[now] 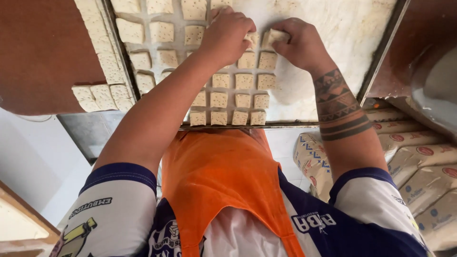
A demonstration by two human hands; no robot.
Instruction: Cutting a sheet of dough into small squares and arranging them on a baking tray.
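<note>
Pinching a dough square point(275, 36) in our right hand point(297, 44) fingertips | left hand point(227, 34) fingers curled on neighbouring dough piece point(251, 39) (partly hidden) | both at tray's point(333, 28) far row, bare tray rightward

Soft, even daylight is cast over the scene, and the floured tray point(333, 28) is washed pale toward one o'clock. Faint shadows are thrown beneath the forearms. Edges are bent by a wide lens (most at the corners), and the shirt at six o'clock is slightly blurred.
</note>
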